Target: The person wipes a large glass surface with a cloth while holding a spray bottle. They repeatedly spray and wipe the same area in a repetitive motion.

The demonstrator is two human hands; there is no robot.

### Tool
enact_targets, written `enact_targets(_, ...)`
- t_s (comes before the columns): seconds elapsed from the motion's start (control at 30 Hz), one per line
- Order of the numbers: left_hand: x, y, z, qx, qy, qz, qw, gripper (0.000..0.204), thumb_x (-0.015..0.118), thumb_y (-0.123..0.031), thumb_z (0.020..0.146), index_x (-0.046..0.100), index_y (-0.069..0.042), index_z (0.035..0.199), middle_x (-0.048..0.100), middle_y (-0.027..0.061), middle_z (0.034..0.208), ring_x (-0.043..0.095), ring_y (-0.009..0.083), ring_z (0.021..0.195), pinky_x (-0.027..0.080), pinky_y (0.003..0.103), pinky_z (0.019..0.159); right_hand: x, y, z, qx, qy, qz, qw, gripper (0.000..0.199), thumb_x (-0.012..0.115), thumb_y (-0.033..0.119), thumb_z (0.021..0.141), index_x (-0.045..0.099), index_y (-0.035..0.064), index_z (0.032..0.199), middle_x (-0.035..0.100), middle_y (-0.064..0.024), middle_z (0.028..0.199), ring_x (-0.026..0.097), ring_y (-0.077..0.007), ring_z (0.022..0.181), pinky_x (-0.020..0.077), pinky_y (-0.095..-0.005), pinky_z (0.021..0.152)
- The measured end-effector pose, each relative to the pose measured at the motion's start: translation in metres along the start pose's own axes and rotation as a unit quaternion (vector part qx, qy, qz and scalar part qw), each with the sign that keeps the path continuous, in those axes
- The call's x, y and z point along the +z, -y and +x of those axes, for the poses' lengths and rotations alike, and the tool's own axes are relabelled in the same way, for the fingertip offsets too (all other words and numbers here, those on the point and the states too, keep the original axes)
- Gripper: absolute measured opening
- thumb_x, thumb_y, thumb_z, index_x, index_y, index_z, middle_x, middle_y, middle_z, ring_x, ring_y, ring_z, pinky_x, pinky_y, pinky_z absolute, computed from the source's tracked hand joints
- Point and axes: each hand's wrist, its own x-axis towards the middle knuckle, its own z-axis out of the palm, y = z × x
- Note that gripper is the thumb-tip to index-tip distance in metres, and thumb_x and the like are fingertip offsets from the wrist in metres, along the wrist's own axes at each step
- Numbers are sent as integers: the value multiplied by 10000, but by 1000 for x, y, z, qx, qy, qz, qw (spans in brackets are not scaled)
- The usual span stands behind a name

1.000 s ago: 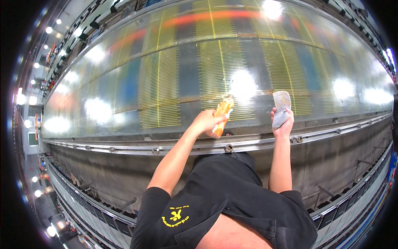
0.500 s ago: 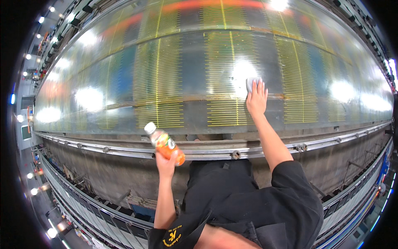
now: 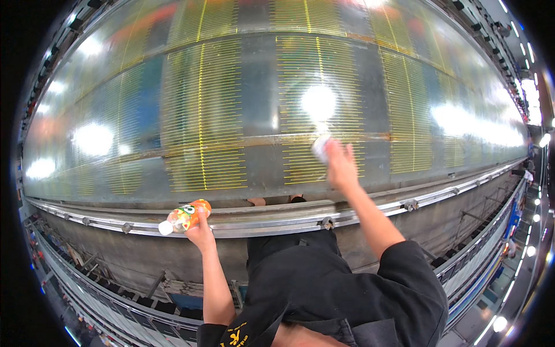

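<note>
My left hand is wrapped round a plastic bottle with a white cap and orange liquid inside. The bottle lies nearly sideways over the metal rail, its cap pointing left and a little down. A small white wad that looks like a cloth is in the fingers of my right hand, slightly smeared by motion. That hand is over a glossy sheet marked with rows of yellow lines, just below a bright reflection. Whether the cloth touches the sheet is hard to tell.
A metal rail with bolts runs along the near edge of the long table, close to my body. Thin brownish seams cross the sheet. Behind me is a second rail structure. Lamps line the hall on both sides.
The bottle has swung from cap up-left to cap left and down, moving left with my left hand. My right hand has brought the cloth nearer and to the left.
</note>
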Motion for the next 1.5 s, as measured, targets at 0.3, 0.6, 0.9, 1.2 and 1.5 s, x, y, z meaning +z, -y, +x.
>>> enact_targets(0.3,3,29,16,137,-32,236,961,364,814,-241,981,705,38,1189,774,103,1130,755,202,993,583,374,902,13,59,186,-23,-207,8,978,536,464,141,1034,463,-77,1524,459,-311,1593,423,-457,1510,327,-572,1256)
enact_targets(0.6,4,35,11,86,-45,265,959,398,757,-353,1012,744,20,1151,803,131,1078,767,281,982,568,410,880,-10,-72,80,-22,-113,20,993,618,467,129,1027,387,-30,1619,357,-199,1713,287,-411,1602,177,-613,1309)
enact_targets(0.9,3,33,13,92,-59,278,954,509,762,-482,973,729,-24,1193,789,142,1145,748,355,1052,564,469,917,-13,63,27,-254,-4,101,962,584,572,180,976,507,14,1531,470,-159,1625,447,-362,1521,336,-556,1264)
enact_targets(1.2,15,39,24,124,-61,304,943,527,761,-422,1005,695,47,1236,770,183,1197,740,350,1094,565,453,941,-12,-78,198,-2,-257,31,966,597,540,147,1020,437,8,1592,442,-201,1656,406,-418,1532,296,-591,1263)
enact_targets(1.5,2,35,7,115,-104,306,939,474,783,-432,981,740,3,1163,803,139,1118,765,341,1017,584,443,873,-19,-57,33,-166,83,-78,980,658,556,107,950,463,70,1601,457,-94,1664,429,-344,1537,278,-622,1280)
